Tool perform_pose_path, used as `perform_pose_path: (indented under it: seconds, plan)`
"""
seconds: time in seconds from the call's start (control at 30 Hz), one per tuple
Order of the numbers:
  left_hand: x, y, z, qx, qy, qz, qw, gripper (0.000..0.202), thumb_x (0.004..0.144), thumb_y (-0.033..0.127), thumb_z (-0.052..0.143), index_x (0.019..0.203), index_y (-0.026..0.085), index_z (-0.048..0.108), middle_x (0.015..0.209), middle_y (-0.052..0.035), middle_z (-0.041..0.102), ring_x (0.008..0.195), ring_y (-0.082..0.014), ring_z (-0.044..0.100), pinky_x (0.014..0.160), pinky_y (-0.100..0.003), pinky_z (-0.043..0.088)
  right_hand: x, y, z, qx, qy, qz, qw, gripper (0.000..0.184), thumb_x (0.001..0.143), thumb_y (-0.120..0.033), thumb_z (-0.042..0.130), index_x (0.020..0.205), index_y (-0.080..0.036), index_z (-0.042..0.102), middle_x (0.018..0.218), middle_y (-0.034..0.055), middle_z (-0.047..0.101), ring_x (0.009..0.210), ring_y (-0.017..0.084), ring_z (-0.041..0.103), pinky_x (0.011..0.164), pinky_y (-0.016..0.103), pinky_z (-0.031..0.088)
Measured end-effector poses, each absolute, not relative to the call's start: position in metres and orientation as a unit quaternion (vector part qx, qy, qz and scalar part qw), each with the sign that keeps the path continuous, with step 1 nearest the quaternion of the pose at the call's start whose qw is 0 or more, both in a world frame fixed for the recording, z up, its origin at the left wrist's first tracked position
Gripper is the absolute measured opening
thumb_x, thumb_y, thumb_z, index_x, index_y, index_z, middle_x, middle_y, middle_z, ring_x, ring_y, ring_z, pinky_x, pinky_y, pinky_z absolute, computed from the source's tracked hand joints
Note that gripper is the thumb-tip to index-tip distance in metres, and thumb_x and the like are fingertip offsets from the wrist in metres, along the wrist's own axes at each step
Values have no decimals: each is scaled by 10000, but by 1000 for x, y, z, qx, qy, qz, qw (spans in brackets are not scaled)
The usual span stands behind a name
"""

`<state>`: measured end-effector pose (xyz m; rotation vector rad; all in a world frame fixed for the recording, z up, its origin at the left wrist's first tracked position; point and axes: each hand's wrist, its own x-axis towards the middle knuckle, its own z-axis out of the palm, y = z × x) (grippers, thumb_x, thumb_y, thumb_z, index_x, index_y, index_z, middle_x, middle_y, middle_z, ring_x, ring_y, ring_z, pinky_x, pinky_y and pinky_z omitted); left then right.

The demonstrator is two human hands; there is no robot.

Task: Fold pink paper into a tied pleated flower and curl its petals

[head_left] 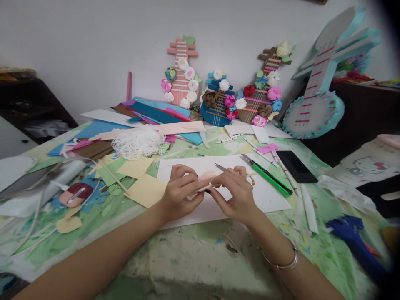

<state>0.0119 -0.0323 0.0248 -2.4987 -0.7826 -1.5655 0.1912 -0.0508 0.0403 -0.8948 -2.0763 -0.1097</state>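
Note:
My left hand [181, 191] and my right hand [234, 191] meet over a white sheet of paper [265, 200]. Between their fingertips they pinch a small pale pink piece of paper [205, 175], partly covered by the fingers. Both hands are closed on it. A pair of scissors [220, 167] lies on the sheet, mostly hidden behind my right hand, with its pointed tip showing. Right of that hand rests a green utility knife [271, 179]. Cream paper pieces [145, 189] lie beside my left hand.
Paper-flower-decorated instrument models [181, 89] lean against the wall. White string [139, 141] and coloured paper strips [159, 114] are piled at the back left. Markers [286, 173] and a phone [295, 166] lie to the right, with a blue glue gun [353, 237] near the right edge.

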Motion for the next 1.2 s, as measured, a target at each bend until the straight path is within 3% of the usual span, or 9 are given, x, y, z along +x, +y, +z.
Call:
perform_pose_path:
  seconds: [0.37,0.6,0.93,1.2]
  plan:
    - [13,-31,25,-828,-238,-490,-134,120,774,169,596,886,163,635,698,-52,663,742,-186,551,707,-356,419,196,-48,43,-380,-837,-24,394,112,840,-223,526,739,-174,532,616,-12,523,619,124,443,697,333,243]
    - [12,-27,20,-841,-214,-485,-106,115,799,123,572,895,168,618,705,-47,660,735,-171,544,728,-353,410,198,-48,46,-379,-843,-14,381,130,856,-222,489,744,-176,535,621,-11,528,619,124,452,704,329,242]
    - [11,-26,19,-857,-220,-465,-35,105,799,146,567,876,180,629,557,8,578,708,-159,555,737,-343,394,200,-47,47,-374,-851,-7,368,163,851,-286,520,733,-175,536,620,-11,548,615,123,463,701,323,232]
    - [14,-29,22,-842,-250,-472,-78,120,756,126,531,753,178,639,554,0,584,661,-150,546,719,-333,421,199,-44,41,-362,-860,-55,355,173,864,-276,531,726,-174,515,627,-23,537,599,109,444,693,314,233]
